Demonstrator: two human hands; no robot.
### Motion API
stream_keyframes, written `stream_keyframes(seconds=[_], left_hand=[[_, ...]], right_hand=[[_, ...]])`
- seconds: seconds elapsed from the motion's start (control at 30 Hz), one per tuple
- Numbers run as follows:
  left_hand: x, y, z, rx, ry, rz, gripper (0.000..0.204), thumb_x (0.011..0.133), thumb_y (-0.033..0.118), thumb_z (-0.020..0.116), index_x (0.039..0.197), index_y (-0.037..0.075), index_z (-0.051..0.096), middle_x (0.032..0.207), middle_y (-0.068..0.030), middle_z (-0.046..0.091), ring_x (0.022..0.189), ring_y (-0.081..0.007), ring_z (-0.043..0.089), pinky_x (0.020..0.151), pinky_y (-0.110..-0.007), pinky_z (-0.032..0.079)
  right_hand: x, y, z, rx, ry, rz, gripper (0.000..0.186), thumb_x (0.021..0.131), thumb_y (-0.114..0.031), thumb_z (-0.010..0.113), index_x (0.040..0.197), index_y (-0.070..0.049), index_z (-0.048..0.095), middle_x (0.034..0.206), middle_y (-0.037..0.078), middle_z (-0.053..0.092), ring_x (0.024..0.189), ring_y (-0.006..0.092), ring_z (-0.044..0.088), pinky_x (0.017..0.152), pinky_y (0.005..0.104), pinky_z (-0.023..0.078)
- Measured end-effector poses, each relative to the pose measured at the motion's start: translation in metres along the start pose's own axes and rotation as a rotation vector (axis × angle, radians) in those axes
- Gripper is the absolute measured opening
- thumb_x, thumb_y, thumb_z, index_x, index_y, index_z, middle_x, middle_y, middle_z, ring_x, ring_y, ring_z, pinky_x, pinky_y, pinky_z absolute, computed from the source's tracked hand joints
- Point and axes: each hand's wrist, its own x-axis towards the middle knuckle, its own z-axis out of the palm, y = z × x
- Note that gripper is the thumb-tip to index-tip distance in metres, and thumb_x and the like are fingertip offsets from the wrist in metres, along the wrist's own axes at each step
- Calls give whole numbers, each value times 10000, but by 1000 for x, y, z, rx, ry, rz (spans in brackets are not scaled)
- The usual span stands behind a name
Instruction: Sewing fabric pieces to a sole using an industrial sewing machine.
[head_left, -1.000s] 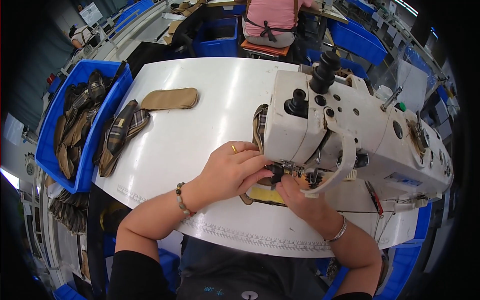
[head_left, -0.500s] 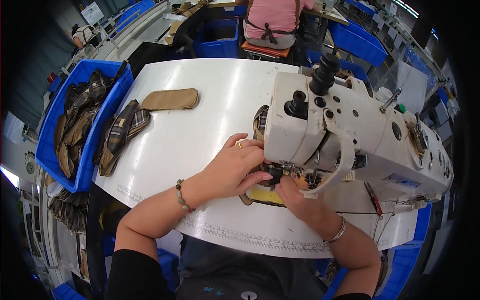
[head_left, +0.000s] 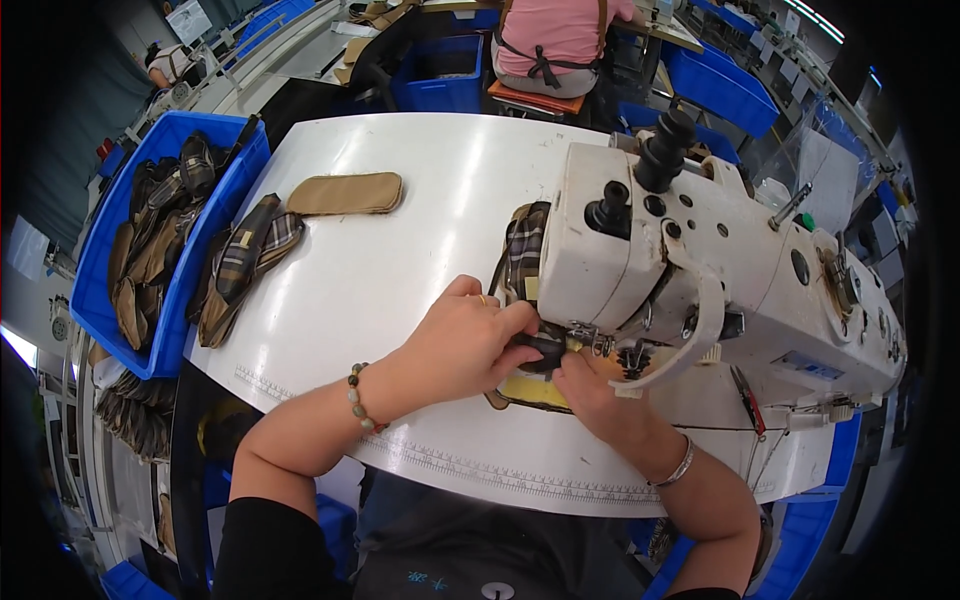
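A plaid and dark fabric piece (head_left: 524, 250) lies under the head of a white sewing machine (head_left: 588, 225), partly hidden behind it. Its near end shows a black edge and a yellow patch (head_left: 535, 391) on the table. My left hand (head_left: 452, 340) is closed, thumb and fingers pinching the black edge just left of the presser foot. Close by on the right, my right hand (head_left: 598, 396) has its fingers bent together at the same edge, below the needle area. The fingertips of my right hand are partly hidden.
A tan oval piece (head_left: 345, 194) and a sewn plaid piece (head_left: 240, 265) lie at the table's left. Beside them stands a blue bin (head_left: 112, 343) full of similar pieces. Red-handled snips (head_left: 749, 402) lie below the machine arm. A person in pink (head_left: 549, 38) sits beyond the table.
My left hand's fingers have curled in from a spread pose to a pinch on the black edge. More of the plaid piece shows beyond that hand. My right hand has barely moved.
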Motion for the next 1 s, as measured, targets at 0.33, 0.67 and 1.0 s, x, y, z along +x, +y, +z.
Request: stream_keyframes(seconds=[0.33,0.67,1.0], left_hand=[[2,0,16,108,232,246,313,774,263,761,1045,140,664,1027,17,619,839,-142,608,787,-346,377],[8,-10,29,-71,201,191,148,839,205,726,977,157,700,950,17,664,828,-174,604,750,-335,370],[4,-13,29,-273,68,4,167,821,168,747,986,141,761,941,-22,712,909,-209,632,840,-345,397]], right_hand=[[0,-1,1,60,-3,35,113,770,-59,708,883,-55,701,840,98,676,738,265,672,660,392,537],[8,0,-14,-51,36,-166,215,688,-47,711,901,-23,706,807,58,666,714,205,682,559,346,550],[-10,-26,-22,-173,-252,-97,273,721,-91,645,969,10,701,721,70,656,536,173,617,452,306,472]])
